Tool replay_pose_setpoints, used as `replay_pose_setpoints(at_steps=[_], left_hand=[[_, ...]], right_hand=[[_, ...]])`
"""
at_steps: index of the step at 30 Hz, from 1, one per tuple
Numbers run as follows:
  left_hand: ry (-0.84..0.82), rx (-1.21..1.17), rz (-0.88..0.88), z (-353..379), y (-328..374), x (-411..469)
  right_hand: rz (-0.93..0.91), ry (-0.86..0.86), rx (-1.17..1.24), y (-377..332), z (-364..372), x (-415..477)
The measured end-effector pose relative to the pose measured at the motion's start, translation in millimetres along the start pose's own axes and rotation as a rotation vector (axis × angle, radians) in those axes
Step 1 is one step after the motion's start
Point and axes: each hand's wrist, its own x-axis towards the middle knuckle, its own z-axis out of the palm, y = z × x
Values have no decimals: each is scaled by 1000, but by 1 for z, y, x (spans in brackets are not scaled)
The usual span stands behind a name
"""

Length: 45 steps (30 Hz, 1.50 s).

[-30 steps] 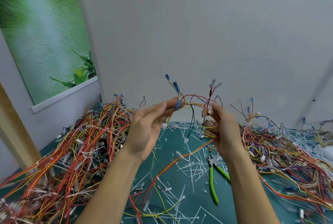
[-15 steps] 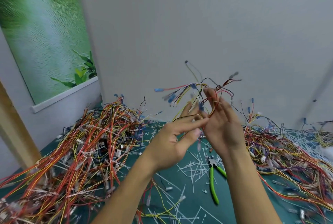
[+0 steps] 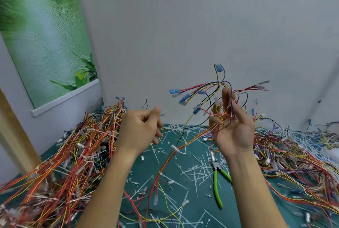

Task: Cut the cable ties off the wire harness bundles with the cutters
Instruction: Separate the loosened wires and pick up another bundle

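Note:
My right hand point(image 3: 232, 128) is raised palm toward me and holds a wire harness point(image 3: 211, 91) of red, yellow and black wires with blue terminals fanning up and left. The harness's tail point(image 3: 176, 148) hangs down to the green mat point(image 3: 185, 187), with white cable ties around it. My left hand point(image 3: 141, 128) hovers apart to the left, fingers loosely curled, holding nothing. The green-handled cutters point(image 3: 217, 185) lie on the mat below my right wrist, untouched.
A large heap of wire harnesses point(image 3: 69, 163) covers the left of the mat, and another heap point(image 3: 293, 154) fills the right. Cut white tie scraps point(image 3: 198, 170) litter the middle. A grey wall stands close behind, and a wooden post point(image 3: 16, 136) stands at far left.
My left hand has let go of the harness and drawn away to the left. My right hand has turned palm toward me, still holding the harness, whose terminals have swung up.

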Motion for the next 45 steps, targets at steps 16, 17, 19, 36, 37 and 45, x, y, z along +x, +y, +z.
replay_pose_setpoints(at_steps=[16, 17, 19, 36, 37, 45], left_hand=[[-468, -94, -4, 22, -6, -5], [-477, -91, -4, 22, -7, -5], [-510, -71, -9, 22, -7, -5], [-655, -50, 6, 15, -6, -7], [-668, -62, 2, 15, -5, -8], [-687, -147, -5, 16, -5, -10]], right_hand=[[6, 29, -68, 2, -1, 4], [7, 27, -67, 3, -1, 4], [13, 24, -58, 3, -1, 4], [27, 52, -73, 7, 2, 3], [26, 53, -79, 8, 3, 3], [55, 61, -76, 10, 4, 3]])
